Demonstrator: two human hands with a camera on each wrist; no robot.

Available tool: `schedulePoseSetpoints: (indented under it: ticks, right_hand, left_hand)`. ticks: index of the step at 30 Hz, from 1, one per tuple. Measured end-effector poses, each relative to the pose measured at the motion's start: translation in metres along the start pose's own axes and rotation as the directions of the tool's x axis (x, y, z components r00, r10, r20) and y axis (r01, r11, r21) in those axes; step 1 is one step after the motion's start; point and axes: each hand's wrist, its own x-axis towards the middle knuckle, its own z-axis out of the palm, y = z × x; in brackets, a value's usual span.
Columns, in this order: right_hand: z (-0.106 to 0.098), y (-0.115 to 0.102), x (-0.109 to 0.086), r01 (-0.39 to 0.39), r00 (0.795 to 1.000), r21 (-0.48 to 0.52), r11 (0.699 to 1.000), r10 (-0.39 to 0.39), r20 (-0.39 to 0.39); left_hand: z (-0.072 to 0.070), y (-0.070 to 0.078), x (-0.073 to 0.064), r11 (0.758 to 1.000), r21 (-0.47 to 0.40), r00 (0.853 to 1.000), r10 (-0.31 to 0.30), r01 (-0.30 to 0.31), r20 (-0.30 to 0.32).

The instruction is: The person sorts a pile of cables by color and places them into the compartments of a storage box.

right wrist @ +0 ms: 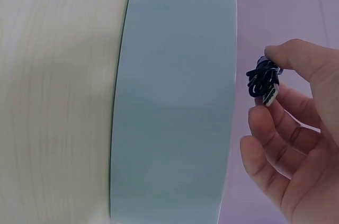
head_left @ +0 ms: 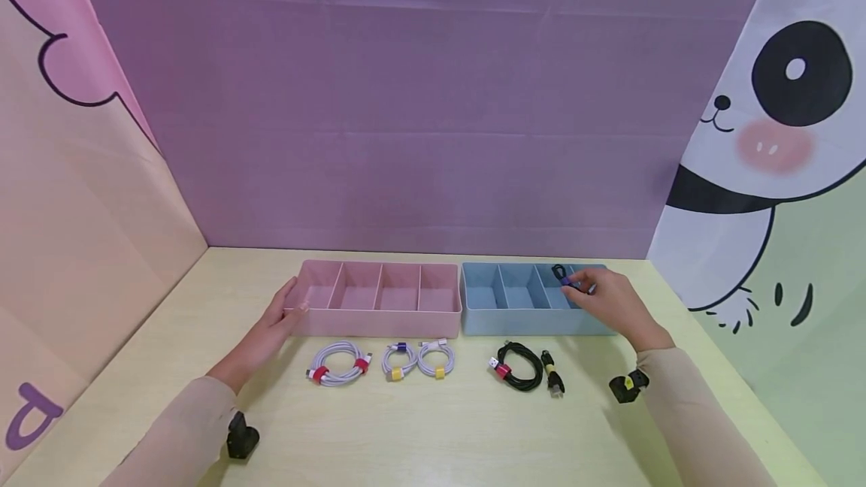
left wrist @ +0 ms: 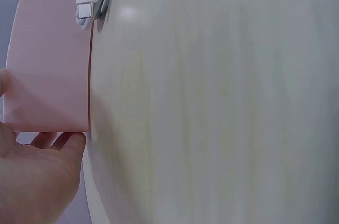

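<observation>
My right hand [head_left: 612, 303] pinches a small bundled black cable [right wrist: 263, 80] between thumb and fingers. A purple-blue tie wraps this bundle, which hangs over the right part of the blue divided box [head_left: 534, 322]. At the left end of the pink divided box [head_left: 379, 324], my left hand [head_left: 274, 322] holds the end wall, thumb near the rim and fingertips against the outside. In the left wrist view, the fingertips [left wrist: 77, 142] reach the box's lower corner. The insides of both boxes show light-coloured dividers and compartments, with the rightmost blue one partly hidden by my right hand.
Before the pink box lie a white cable with red ties [head_left: 340, 364] and two smaller white coils [head_left: 399, 361] with yellow ties. A black coiled cable [head_left: 521, 367] and a short black cable [head_left: 552, 374] lie before the blue box. A purple backdrop [head_left: 433, 134] stands behind.
</observation>
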Motion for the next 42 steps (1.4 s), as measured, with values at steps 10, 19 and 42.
schedulePoseSetpoints:
  ticks: [10, 19, 42]
  right_hand:
    - [-0.001, -0.0001, 0.003, -0.035, 0.999, -0.002, 0.999, 0.035, 0.031]
    - [-0.0027, 0.0013, 0.0038, -0.069, 0.996, -0.027, 0.997, 0.07, 0.052]
    - [-0.0019, 0.0019, 0.0001, -0.045, 0.997, -0.014, 0.999, 0.045, 0.06]
  left_hand:
    - [-0.0003, 0.0026, -0.0009, 1.0, 0.007, 1.0, -0.001, 0.001, -0.002]
    - [0.0, 0.0036, -0.0014, 1.0, 0.014, 1.0, -0.022, 0.022, 0.006]
    - [-0.0007, -0.0017, 0.002, 0.999, 0.0, 0.999, -0.035, 0.035, 0.013]
